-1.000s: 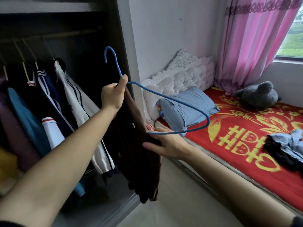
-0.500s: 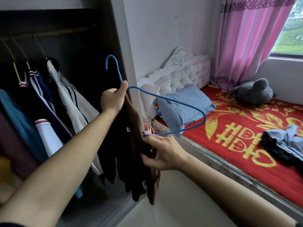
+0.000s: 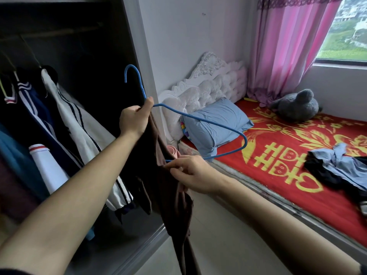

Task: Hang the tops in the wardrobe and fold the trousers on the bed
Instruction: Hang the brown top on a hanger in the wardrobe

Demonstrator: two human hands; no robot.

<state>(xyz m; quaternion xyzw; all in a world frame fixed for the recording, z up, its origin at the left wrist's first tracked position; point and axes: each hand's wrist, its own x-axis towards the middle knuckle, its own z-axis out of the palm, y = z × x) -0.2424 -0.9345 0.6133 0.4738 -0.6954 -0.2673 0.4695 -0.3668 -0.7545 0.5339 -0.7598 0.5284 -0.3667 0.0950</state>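
Wardrobe [image 3: 89, 56] open, left of both hands, hung clothes [image 3: 79, 124] inside beyond left forearm. Bed [image 3: 278, 191] right of right hand, loose clothes pile [image 3: 335, 167] on it, well apart from hands. Brown top [image 3: 164, 195] hangs between the two hands, drapes down below them, in front of the wardrobe opening. Blue hanger [image 3: 214, 123] tilted, hook up above left hand. Left hand [image 3: 135, 121] fist-gripped round hanger neck plus top's fabric. Right hand [image 3: 195, 172] pinches hanger's lower bar at top's edge, fingers curled.

left hand [image 3: 133, 122] grips a blue hanger [image 3: 214, 124] and brown top [image 3: 158, 175]; right hand [image 3: 193, 173] pinches the fabric.
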